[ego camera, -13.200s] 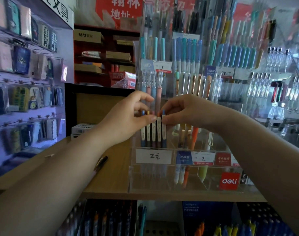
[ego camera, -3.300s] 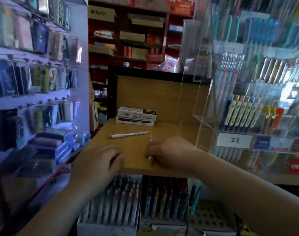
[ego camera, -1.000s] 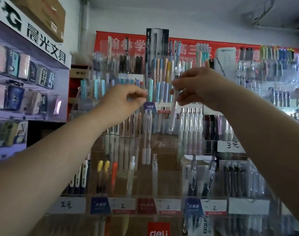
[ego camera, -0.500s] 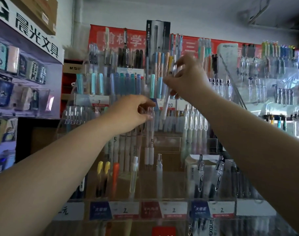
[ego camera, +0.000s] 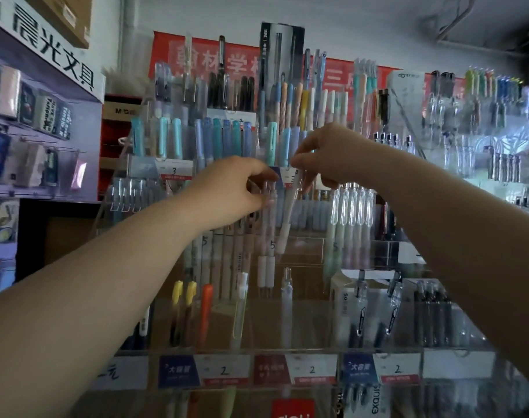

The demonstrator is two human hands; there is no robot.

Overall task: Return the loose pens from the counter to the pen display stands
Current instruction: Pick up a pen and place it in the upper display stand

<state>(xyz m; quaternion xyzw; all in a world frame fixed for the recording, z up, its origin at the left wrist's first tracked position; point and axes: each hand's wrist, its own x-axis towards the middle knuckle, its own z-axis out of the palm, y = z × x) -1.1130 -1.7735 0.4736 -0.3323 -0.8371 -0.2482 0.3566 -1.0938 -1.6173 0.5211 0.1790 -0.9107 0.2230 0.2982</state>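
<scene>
My right hand (ego camera: 332, 155) pinches the top of a slim translucent pen with a white grip sleeve (ego camera: 290, 211), which hangs tilted, its lower end angled down and to the left, in front of the clear acrylic tiered pen display stand (ego camera: 302, 257). Its tip sits just above the middle-tier compartment marked with a handwritten 5 (ego camera: 272, 245). My left hand (ego camera: 236, 188) is just beside it, fingertips closed around the tops of two similar translucent pens with white grips (ego camera: 266, 267) that stand upright in that same compartment; the two hands are near each other but not touching. To the right, another compartment of that tier holds a row of clear-capped pale green pens (ego camera: 352, 212). Above, a higher tier carries teal and light blue capped pens (ego camera: 221, 137) packed side by side, over a price label reading 3 (ego camera: 174, 171). Higher still stand pastel pens in peach, yellow and white (ego camera: 302, 107), beside a tall black pen package (ego camera: 280, 55). In the bottom tier, sparse compartments hold two yellow-capped pens (ego camera: 183, 309), one orange-capped pen (ego camera: 206, 312) and one clear pen with a white cap (ego camera: 240, 306), each upright, above blue and red price labels marked 2 (ego camera: 224, 371). On the left wall hang packets of stationery (ego camera: 31, 101).
</scene>
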